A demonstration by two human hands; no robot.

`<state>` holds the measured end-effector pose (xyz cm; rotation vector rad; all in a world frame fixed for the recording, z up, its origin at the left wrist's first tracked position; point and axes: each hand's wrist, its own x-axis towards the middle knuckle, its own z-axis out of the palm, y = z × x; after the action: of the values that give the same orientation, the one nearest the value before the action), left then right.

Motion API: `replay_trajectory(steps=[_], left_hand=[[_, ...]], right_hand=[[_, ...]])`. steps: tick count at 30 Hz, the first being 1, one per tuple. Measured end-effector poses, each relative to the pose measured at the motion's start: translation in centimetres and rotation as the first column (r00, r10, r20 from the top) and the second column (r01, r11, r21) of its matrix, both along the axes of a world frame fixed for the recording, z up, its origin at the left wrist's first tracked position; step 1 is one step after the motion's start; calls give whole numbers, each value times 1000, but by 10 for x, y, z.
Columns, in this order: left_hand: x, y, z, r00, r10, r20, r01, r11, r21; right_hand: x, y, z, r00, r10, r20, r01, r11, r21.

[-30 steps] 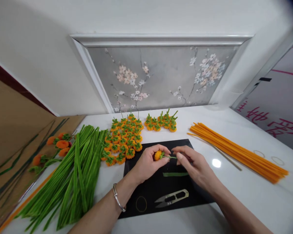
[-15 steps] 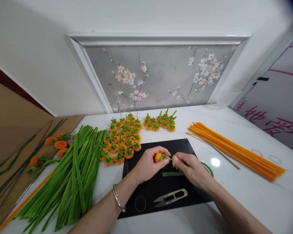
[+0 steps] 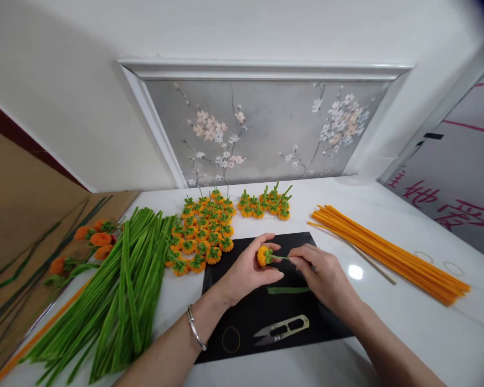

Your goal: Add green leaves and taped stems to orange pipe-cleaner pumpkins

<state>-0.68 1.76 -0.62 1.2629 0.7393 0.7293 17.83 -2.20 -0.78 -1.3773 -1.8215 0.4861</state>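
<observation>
A small orange pipe-cleaner pumpkin [image 3: 263,256] with a green leafy top rests against the fingers of my left hand [image 3: 248,271]. That hand is open, its thumb apart from the fingers. My right hand [image 3: 320,271] pinches the far end of the pumpkin's thin green stem [image 3: 279,257], which points right. Both hands are above a black mat [image 3: 242,336]. Just below them lies a short green tape strip [image 3: 287,291], its right end near my right hand. Nearer me on the mat are thread snips [image 3: 282,329].
Many similar orange pieces [image 3: 201,234] stand behind and left, with a smaller group [image 3: 265,204] beside them. Green pipe cleaners [image 3: 116,290] lie at left, orange ones [image 3: 391,252] at right. Orange flowers [image 3: 100,239] rest far left. A framed floral panel [image 3: 262,129] is behind.
My left thumb and fingers have parted from the stem, showing more of the pumpkin. My right hand has shifted slightly right, still pinching the stem. The green tape roll beside it is no longer visible.
</observation>
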Motion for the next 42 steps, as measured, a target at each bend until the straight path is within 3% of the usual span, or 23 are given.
replay_trajectory(steps=[5, 10, 15, 19, 29, 34, 38, 42], left_hand=[[1, -1, -8, 993, 81, 86, -68, 987, -143], [3, 0, -16, 993, 100, 65, -89, 985, -147], [5, 0, -21, 996, 91, -21, -92, 988, -120], [6, 0, -23, 996, 85, -9, -85, 985, -151], [4, -1, -28, 992, 104, 65, -90, 977, -196], [4, -2, -28, 990, 116, 86, -94, 970, -222], [4, -2, -27, 991, 110, 72, -90, 968, -233], [4, -2, -25, 993, 109, 51, -96, 972, -214]], right_hand=[[1, 1, 3, 999, -15, 52, 12, 998, 61], [2, 20, 21, 976, 1, 219, -37, 986, 160], [-20, 57, 47, 868, -43, 494, -62, 979, 194], [-47, 85, 52, 755, 29, 655, -149, 981, 128], [-86, 125, 46, 734, 78, 675, -152, 987, 52], [-98, 139, 40, 766, 111, 633, -166, 986, 28], [-88, 147, 42, 823, 112, 557, -161, 986, 40], [-54, 152, 51, 878, 33, 477, -79, 994, 75]])
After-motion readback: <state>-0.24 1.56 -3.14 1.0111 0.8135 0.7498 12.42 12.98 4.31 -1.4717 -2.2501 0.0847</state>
